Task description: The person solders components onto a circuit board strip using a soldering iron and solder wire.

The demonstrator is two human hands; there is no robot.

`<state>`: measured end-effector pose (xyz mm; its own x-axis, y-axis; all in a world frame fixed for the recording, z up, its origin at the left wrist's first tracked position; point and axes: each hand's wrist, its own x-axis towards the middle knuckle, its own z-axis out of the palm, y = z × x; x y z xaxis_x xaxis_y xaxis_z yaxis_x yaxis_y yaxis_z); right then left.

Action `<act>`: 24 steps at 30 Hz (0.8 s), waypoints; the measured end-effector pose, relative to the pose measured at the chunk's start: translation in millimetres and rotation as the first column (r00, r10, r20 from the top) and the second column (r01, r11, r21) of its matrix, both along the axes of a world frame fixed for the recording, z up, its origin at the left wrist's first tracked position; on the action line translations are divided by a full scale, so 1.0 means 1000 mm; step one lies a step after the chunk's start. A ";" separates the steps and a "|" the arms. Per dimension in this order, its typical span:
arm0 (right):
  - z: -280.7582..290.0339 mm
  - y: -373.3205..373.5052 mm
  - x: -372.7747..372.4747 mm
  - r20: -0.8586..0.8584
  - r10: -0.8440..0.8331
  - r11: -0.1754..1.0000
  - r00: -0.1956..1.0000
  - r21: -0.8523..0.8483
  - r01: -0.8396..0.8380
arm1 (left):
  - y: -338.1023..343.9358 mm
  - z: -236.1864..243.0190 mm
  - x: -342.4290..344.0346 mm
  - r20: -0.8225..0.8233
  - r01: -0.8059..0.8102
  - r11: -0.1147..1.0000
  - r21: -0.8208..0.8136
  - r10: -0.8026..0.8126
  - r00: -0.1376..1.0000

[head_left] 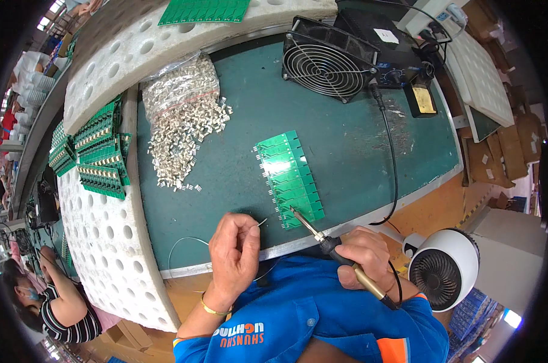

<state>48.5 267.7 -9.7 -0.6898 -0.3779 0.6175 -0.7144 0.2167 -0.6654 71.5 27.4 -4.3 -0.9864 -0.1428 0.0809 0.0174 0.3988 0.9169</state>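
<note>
My left hand (pixel 234 251) pinches a thin solder wire (pixel 260 222) near the bench's front edge. My right hand (pixel 364 260) is closed round a soldering iron (pixel 313 232), whose tip reaches onto the lower part of a green circuit board (pixel 283 166). The board lies on the bench mat (pixel 219 160), with small metal parts along its left edge. Beside it, loose metal connectors (pixel 171 157) spill from a clear plastic bag (pixel 183 75).
Foam slabs (pixel 104 230) line the left and back, with stacked boards (pixel 101 154) on them. A square fan (pixel 325 66), soldering station (pixel 390 74) and iron stand (pixel 422 98) stand at back right. A white fan (pixel 443 266) is at lower right. A co-worker (pixel 65 296) works at left.
</note>
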 end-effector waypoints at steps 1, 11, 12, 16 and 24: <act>0.000 0.001 0.000 0.009 0.005 1.000 1.000 -0.004 -0.005 | 0.003 0.000 0.001 0.002 0.007 1.000 0.023 -0.007 1.000; -0.002 0.004 0.000 0.177 -0.025 0.994 0.984 -0.097 0.042 | 0.018 -0.004 0.002 -0.110 -0.047 0.987 -0.151 0.031 0.993; -0.003 0.005 0.000 0.219 -0.041 0.993 0.975 -0.101 0.064 | 0.019 -0.005 0.002 -0.108 -0.051 0.987 -0.150 0.035 0.993; -0.003 0.006 -0.002 0.295 -0.034 0.992 0.955 -0.109 0.069 | 0.020 -0.005 0.001 -0.111 -0.072 0.984 -0.165 0.054 0.992; -0.001 0.003 -0.005 0.339 -0.026 0.995 0.940 -0.082 0.057 | 0.021 -0.008 -0.001 -0.109 -0.080 0.988 -0.135 0.066 0.992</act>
<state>43.2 270.7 -11.0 -0.8775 -0.2984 0.3753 -0.4359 0.1705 -0.8837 70.6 48.6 -12.0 -0.9590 -0.1945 0.2062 0.0756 0.5257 0.8473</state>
